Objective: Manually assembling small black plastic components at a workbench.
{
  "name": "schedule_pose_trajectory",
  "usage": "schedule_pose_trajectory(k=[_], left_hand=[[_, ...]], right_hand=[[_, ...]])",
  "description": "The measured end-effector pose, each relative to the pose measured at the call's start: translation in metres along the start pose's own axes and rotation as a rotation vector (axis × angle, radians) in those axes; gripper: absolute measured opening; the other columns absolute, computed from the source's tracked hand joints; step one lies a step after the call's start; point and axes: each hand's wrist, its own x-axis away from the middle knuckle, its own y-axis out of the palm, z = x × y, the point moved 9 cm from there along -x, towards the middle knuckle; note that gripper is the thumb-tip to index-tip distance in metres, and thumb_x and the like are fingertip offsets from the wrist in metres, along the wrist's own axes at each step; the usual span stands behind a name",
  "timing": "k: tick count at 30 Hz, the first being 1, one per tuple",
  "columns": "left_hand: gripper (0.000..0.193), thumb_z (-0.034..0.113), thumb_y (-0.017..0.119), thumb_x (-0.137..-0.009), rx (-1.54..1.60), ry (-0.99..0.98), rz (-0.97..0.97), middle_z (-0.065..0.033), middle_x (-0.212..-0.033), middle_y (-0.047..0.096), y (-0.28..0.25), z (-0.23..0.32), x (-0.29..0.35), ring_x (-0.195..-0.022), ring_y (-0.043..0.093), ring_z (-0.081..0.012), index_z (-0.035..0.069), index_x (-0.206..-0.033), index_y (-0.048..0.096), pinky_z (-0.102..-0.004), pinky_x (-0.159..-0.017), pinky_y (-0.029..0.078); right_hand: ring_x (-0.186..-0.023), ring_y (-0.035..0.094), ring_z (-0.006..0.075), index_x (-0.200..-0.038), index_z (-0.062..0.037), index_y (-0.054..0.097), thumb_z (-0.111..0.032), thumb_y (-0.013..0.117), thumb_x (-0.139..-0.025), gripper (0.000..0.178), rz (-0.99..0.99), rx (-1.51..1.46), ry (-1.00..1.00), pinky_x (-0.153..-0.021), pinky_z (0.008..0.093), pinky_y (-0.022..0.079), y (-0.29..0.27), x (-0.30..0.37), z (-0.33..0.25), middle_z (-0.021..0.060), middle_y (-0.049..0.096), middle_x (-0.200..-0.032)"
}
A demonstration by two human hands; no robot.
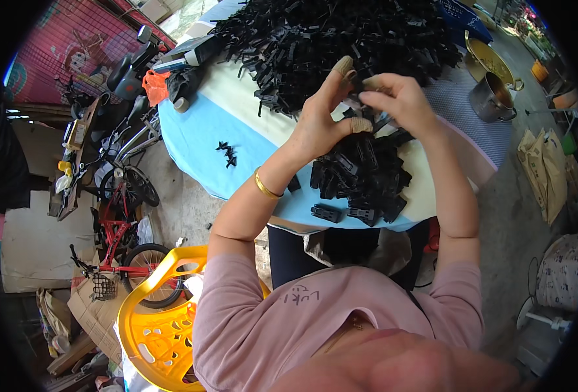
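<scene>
My left hand is raised over the table, with tan finger covers on its thumb and a finger. Its fingers curl toward a small piece that I cannot make out. Close beside it, my right hand has its fingertips pinched together at the same spot, and what they grip is too small to name. Beneath both hands lies a smaller heap of black plastic parts. Beyond them spreads a much larger pile of similar black parts. Two black pieces rest near the table's front edge.
A blue and cream cloth covers the round table. Several tiny black bits lie at its left, near an orange bag. At the right stand a metal pot and a brass-coloured basin. A yellow chair and red bicycle are left.
</scene>
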Motion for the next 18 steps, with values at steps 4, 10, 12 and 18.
schedule_pose_trajectory(k=[4,10,12,18], left_hand=[[0.067,-0.006,0.065,-0.073,0.183,-0.085,-0.068,-0.0151,-0.121,0.047,-0.004,-0.007,0.000,-0.104,0.053,-0.0206,0.001,-0.130,0.031,-0.0326,-0.089,0.046],[0.042,-0.006,0.055,-0.080,0.365,-0.071,0.112,-0.0103,-0.108,0.054,-0.011,-0.001,0.000,-0.094,0.055,-0.0124,-0.001,-0.119,0.042,-0.0250,-0.083,0.046],[0.041,-0.006,0.054,-0.080,0.310,-0.087,0.086,-0.0101,-0.108,0.054,-0.012,-0.002,0.001,-0.093,0.055,-0.0118,-0.001,-0.119,0.042,-0.0243,-0.082,0.046],[0.039,-0.004,0.056,-0.080,0.245,-0.129,0.082,-0.0085,-0.105,0.056,-0.012,-0.006,0.003,-0.088,0.056,-0.0102,0.000,-0.117,0.043,-0.0224,-0.078,0.047]], right_hand=[[-0.068,0.054,0.0060,-0.097,0.0031,0.061,-0.012,0.058,-0.083,0.021,-0.064,-0.059,0.081,-0.062,0.0187,0.045,0.021,0.007,-0.006,0.0036,0.061,-0.075],[-0.057,0.043,0.0014,-0.101,0.0000,0.059,-0.012,0.049,-0.089,0.020,0.032,-0.114,-0.124,-0.049,0.0134,0.033,0.009,0.009,-0.020,-0.0042,0.050,-0.066],[-0.058,0.043,0.0022,-0.101,0.0003,0.059,-0.012,0.048,-0.089,0.020,0.022,-0.066,-0.168,-0.052,0.0145,0.035,0.015,0.010,-0.022,-0.0039,0.050,-0.065],[-0.062,0.047,0.0037,-0.100,0.0019,0.059,-0.012,0.049,-0.089,0.021,0.024,0.058,-0.164,-0.056,0.0165,0.038,0.019,0.011,-0.021,-0.0023,0.052,-0.067]])
